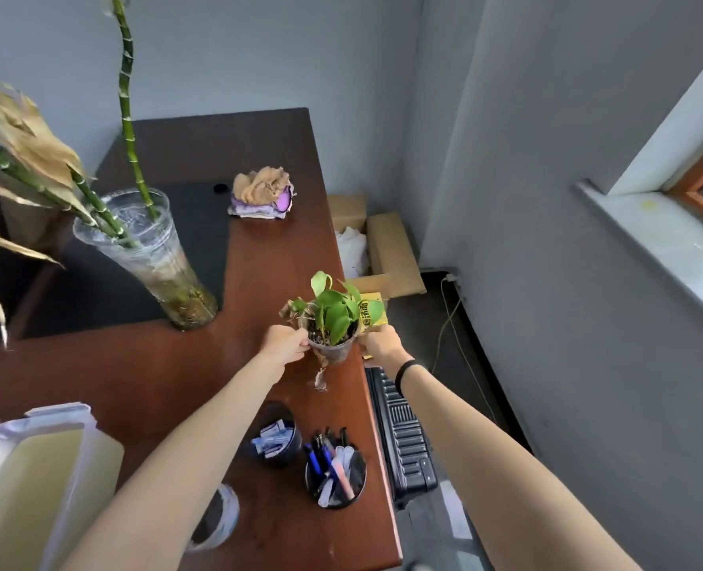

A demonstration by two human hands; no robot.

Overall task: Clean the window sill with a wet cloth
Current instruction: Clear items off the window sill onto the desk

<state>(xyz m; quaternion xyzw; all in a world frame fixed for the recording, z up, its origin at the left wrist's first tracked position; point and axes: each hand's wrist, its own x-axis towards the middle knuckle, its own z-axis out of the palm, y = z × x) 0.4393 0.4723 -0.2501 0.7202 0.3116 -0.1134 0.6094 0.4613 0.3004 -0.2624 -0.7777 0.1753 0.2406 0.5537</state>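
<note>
Forearms (201, 447) stretch forward | left hand (286, 344) and right hand (380, 344) each grip plant cup (333, 351) rim, near tabletop (144, 364) edge, possibly not yet resting | set it level, clear of edge | cloth (261, 193) bunched at far end; window sill (654, 241) well apart, right

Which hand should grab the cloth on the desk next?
Probably the left hand: the cloth lies on its side of the potted plant that both hands grip. The right hand sits nearer the window sill.
</note>
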